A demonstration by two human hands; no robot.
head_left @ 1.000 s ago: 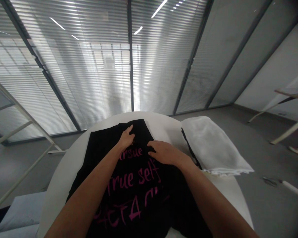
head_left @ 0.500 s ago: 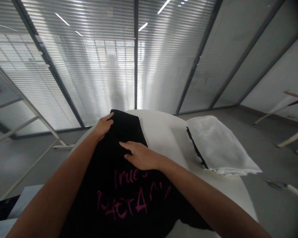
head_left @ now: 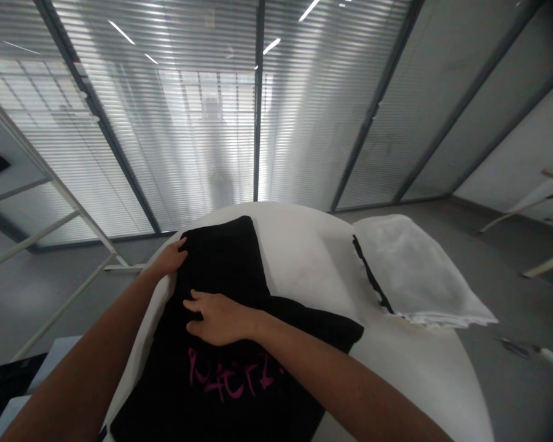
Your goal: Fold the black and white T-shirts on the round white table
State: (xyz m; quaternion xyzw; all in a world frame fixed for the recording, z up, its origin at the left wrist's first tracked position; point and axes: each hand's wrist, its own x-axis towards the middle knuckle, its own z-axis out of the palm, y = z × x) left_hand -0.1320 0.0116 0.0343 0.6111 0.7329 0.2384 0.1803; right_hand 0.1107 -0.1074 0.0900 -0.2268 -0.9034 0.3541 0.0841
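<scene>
Black garment (head_left: 223,261) with pink lettering (head_left: 230,382) lies on a round white table (head_left: 299,252). The left hand (head_left: 166,260) touches its far left edge; whether it is gripping, I cannot tell. The right hand (head_left: 221,319), fingers loosely spread, lies over the middle. White fabric (head_left: 412,270) sits apart, at right.

Blk garment (head_left: 223,261): matt cloth; wht tbl (head_left: 299,258): smooth, low-gloss; wht pile (head_left: 415,270): matt cloth-like
</scene>
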